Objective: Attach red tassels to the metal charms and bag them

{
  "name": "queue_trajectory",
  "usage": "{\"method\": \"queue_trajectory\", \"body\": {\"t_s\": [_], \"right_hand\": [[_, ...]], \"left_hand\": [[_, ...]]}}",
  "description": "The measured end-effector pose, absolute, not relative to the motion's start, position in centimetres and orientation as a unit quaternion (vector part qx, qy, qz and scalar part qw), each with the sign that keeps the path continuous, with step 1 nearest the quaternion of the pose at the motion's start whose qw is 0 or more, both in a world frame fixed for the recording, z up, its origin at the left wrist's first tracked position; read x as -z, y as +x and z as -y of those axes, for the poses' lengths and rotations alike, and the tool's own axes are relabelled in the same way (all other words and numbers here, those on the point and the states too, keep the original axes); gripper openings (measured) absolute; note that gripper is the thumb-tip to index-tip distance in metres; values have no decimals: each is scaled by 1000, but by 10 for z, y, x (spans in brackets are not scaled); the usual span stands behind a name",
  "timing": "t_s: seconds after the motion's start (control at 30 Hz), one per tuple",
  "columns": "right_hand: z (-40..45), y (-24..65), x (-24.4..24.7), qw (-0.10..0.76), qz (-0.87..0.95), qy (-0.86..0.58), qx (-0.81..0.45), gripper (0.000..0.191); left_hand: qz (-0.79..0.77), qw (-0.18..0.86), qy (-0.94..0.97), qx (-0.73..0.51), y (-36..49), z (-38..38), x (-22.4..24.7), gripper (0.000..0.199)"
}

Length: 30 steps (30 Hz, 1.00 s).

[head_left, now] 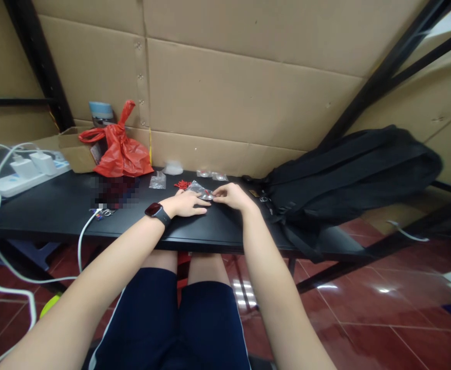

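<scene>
A small clear plastic bag (197, 187) with a bit of red in it lies on the black table. My left hand (185, 204), a dark watch on its wrist, rests flat with fingers stretched over the bag's near side. At the bag's right end, the fingertips of my right hand (231, 196) are pinched together on its edge. Just beyond my left hand is a little heap of small red pieces (182, 184); their exact kind is too small to tell. Further back lie another clear bag (157, 180) and a pair of small filled bags (212, 175).
A tied red plastic bag (123, 154) stands at the back left before a cardboard box (75, 151). White chargers sit in a power strip (29, 177), with cables hanging leftward. A black backpack (352, 180) covers the right end. Cardboard panels (229, 92) wall the back.
</scene>
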State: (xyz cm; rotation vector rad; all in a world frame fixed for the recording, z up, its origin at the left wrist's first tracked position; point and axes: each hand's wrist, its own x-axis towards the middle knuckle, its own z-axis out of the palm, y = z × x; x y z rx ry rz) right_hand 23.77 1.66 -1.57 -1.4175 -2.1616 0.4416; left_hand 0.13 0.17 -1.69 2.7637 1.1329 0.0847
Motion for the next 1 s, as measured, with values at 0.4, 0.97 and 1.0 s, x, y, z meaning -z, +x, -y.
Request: {"method": "queue_trajectory", "body": {"t_s": [0.4,0.97,1.0], "right_hand": [[-14,234,16,269,793,-501,-221,17],[-12,227,16,277,792,-511,-189,19],[-11,226,15,277,790,-514,-183,18]], "left_hand": [[-357,107,925,-75,-6,-7,12,34],[-383,44,920,-75,-11,-16,17,68],[-384,39,920,-69,-10,-16,18,68]]}}
